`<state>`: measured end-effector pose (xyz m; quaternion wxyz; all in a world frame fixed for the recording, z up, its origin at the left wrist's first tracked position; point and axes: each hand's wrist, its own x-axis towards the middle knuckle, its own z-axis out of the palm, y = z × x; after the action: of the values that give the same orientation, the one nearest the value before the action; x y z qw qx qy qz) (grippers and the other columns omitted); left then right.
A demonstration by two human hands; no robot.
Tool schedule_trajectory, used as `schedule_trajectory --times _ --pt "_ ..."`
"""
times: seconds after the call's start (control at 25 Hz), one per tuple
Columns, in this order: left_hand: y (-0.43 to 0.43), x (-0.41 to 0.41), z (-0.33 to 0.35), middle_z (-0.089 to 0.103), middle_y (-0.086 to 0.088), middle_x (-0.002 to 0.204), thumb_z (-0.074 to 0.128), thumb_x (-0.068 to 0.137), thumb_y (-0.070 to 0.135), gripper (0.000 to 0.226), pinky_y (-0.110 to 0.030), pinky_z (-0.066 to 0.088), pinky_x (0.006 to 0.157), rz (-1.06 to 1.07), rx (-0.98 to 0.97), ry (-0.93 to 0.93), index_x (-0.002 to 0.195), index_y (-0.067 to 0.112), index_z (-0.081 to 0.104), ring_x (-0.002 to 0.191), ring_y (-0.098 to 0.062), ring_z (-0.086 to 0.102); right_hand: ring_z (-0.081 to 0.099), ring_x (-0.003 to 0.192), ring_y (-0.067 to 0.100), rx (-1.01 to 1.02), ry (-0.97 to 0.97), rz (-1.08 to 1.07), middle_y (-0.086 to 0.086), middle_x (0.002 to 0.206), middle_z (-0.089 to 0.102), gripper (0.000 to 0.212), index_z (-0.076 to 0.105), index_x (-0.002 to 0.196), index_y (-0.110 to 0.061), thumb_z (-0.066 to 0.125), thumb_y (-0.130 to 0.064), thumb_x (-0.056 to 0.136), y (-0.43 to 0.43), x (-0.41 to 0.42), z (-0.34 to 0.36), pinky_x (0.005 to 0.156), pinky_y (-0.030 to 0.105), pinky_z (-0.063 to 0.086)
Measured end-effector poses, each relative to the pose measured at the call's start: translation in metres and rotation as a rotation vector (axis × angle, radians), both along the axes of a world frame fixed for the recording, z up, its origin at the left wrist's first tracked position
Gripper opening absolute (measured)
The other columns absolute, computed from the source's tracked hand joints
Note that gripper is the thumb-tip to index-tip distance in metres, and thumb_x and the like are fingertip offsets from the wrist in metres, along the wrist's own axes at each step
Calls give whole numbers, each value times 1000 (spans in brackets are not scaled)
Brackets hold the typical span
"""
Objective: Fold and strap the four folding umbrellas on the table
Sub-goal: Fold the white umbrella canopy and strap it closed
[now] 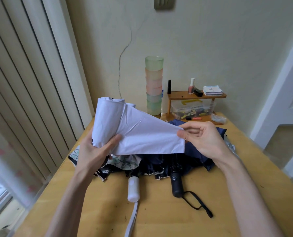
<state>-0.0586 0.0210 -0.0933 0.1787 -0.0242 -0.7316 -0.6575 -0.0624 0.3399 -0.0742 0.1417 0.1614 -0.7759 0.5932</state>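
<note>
**Pale lilac umbrella held up in both hands**

The pale lilac umbrella is off the table, raised above a heap of other umbrellas. The left hand grips its half-rolled canopy near the lower end, fingers and thumb curled round the bundle. The right hand pinches the corner of one loose panel between thumb and fingers and holds it stretched flat to the right.

Below the hands, on the wooden table, the other umbrellas lie unfolded and overlapping. A navy umbrella has its black handle pointing toward the person, with a black wrist strap trailing on the tabletop. Just left of it lies a patterned umbrella with a white handle and a white strap. Some silver fabric shows at the right edge of the heap. Whether it is a separate umbrella cannot be told.

At the far end, against the wall, stand a stack of pastel cups and a small wooden shelf with a clear plastic box under its top board.
</note>
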Motion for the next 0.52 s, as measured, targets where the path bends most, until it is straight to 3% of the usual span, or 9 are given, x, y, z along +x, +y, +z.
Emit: schedule_trajectory --times 0.12,0.24,0.52 --pt "-1 2 1 75 2 85 95 74 36 40 -27 53 50 -9 13 10 102 21 70 65 -19 67 79 89 11 5 -2 21 -5 91 82 17 73 105 -15 79 -8 91 2 0 1 82 20 59" --pt "-1 0 -1 75 -5 98 89 81 25 39 -23 53 50 12 15 8 113 14 69 65 -15 70 78 87 11 31 -37 28 -6 87 80 18 69 103 -12 81 -10 89 0 0 1 80 20 58" --pt "-2 -2 -4 73 -6 96 88 83 24 37 -23 51 49 8 0 17 112 13 68 60 -16 67 71 89 2 130 -64 105 -10 95 80 16 80 109 -10 67 -12 101 0 1 0 81 23 57"
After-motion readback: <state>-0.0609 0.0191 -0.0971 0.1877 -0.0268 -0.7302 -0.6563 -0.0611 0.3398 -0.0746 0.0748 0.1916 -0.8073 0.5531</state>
